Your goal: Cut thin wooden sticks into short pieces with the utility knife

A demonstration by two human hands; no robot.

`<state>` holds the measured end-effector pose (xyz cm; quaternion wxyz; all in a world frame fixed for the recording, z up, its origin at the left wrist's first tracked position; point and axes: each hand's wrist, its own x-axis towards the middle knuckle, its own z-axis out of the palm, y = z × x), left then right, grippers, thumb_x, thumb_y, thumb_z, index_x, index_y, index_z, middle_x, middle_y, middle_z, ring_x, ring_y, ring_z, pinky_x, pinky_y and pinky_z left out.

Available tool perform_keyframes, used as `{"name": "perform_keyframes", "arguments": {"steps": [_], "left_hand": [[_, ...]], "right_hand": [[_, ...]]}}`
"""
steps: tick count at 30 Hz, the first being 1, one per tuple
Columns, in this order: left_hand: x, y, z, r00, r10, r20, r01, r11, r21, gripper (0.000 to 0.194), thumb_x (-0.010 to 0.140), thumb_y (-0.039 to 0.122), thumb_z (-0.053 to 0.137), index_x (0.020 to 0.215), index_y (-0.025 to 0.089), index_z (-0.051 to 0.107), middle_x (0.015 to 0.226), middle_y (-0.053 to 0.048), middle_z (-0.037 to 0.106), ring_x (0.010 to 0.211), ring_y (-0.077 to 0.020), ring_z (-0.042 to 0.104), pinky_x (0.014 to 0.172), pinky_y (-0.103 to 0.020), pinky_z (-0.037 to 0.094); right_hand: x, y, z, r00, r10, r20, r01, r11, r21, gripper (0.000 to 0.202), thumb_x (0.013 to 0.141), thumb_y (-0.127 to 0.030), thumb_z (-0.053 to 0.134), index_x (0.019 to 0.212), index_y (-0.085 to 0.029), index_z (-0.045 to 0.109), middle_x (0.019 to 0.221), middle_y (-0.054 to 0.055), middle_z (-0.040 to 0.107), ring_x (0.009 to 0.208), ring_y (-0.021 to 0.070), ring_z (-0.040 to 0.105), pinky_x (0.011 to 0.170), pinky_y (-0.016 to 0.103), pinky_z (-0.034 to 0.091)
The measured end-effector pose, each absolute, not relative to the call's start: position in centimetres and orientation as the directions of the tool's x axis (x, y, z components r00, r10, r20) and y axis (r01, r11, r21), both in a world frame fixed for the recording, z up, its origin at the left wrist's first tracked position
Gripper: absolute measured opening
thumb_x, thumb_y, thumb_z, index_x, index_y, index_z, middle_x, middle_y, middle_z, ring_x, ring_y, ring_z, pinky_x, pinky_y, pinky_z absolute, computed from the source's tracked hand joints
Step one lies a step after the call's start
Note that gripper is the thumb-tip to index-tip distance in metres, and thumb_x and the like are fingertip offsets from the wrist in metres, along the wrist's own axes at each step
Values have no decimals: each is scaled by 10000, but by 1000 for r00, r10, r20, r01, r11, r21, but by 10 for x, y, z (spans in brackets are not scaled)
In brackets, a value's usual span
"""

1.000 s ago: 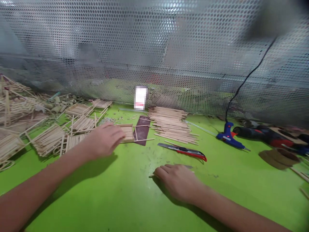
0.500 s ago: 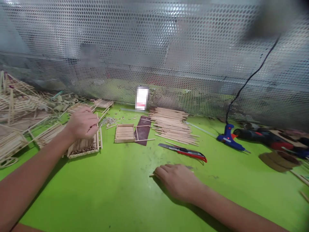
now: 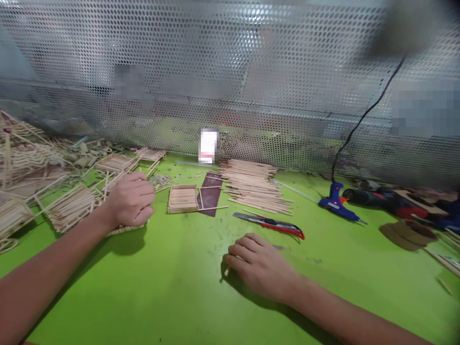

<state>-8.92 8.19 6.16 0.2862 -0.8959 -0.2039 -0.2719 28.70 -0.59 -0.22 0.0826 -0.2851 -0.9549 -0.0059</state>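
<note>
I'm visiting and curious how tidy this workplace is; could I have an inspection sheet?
Surface: green tabletop, some dark specks.
Job's things: middle stick tray, stick pile, red-and-black knife with blade out.
Clutter: cut scraps; brown roll at right.
Left hand: closed over another stick tray; grip hidden.
Right hand: fingers on a stick, mostly hidden.
Cables: black cord down to blue glue gun.
Surroundings: perforated metal screen behind.
</note>
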Motion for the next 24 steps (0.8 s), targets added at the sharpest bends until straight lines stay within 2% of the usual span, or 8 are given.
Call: {"name": "perform_keyframes", "arguments": {"steps": [3, 5, 10, 12, 15, 19, 21, 24], "left_hand": [[-83, 78, 61, 766, 187, 616, 501, -773, -389, 276, 762, 106, 483, 545, 225, 361, 499, 21, 385, 494, -171, 283, 665, -346, 434], [-81, 78, 59, 764, 178, 620, 490, -785, -379, 284, 763, 97, 481, 549, 223, 344, 494, 24, 372, 488, -168, 263, 645, -341, 420], [-80, 79, 53, 755, 185, 629, 490, -797, -354, 273, 757, 106, 477, 546, 223, 348, 488, 27, 372, 481, -163, 259, 628, -342, 402], [-79, 79, 52, 765, 186, 617, 482, -801, -356, 266, 749, 112, 479, 544, 222, 351, 490, 28, 376, 478, -159, 270, 633, -342, 407], [-78, 78, 50, 775, 186, 604, 481, -793, -372, 267, 749, 118, 480, 543, 223, 348, 495, 25, 383, 483, -161, 282, 633, -341, 410], [-77, 80, 48, 789, 187, 585, 482, -779, -401, 262, 747, 116, 475, 541, 222, 353, 493, 23, 391, 485, -159, 288, 629, -337, 413], [-77, 81, 46, 795, 186, 578, 477, -780, -404, 255, 741, 114, 475, 542, 219, 357, 489, 26, 393, 477, -152, 285, 627, -335, 413], [-77, 81, 44, 792, 199, 578, 480, -788, -386, 250, 743, 117, 476, 548, 218, 357, 484, 30, 393, 472, -148, 287, 629, -335, 415]], "right_hand": [[291, -7, -8, -836, 476, 273, 495, 869, -1, 240, 1024, -174, 584, 1223, -233, 706, 1230, 25, 737, 1116, 208, 619, 1096, 407, 379], [292, -7, -8, -832, 487, 266, 507, 862, 7, 281, 1015, -155, 587, 1252, -246, 707, 1239, 25, 733, 1113, 203, 620, 1100, 401, 380], [287, -9, -2, -757, 624, 194, 640, 768, 23, 360, 989, -118, 583, 1314, -231, 691, 1058, 57, 741, 985, 223, 629, 993, 415, 447], [284, -9, 2, -707, 687, 170, 698, 717, 5, 353, 993, -115, 549, 1303, -202, 693, 1048, 77, 736, 957, 234, 625, 942, 418, 470], [280, -8, 7, -648, 751, 128, 747, 659, -85, 339, 1043, -229, 493, 1326, -179, 673, 1123, 112, 726, 990, 254, 631, 924, 440, 493], [278, -7, 9, -656, 750, 81, 723, 656, -219, 552, 1082, -457, 420, 1544, -162, 485, 1306, 158, 684, 1145, 291, 631, 1017, 513, 488], [279, -7, 9, -685, 725, 66, 693, 677, -249, 581, 1093, -465, 376, 1572, -144, 446, 1355, 172, 668, 1179, 294, 631, 1030, 528, 492], [280, -5, 9, -742, 666, 78, 629, 732, -262, 541, 1094, -434, 380, 1535, -145, 500, 1371, 161, 671, 1188, 287, 641, 1040, 529, 502]]}}
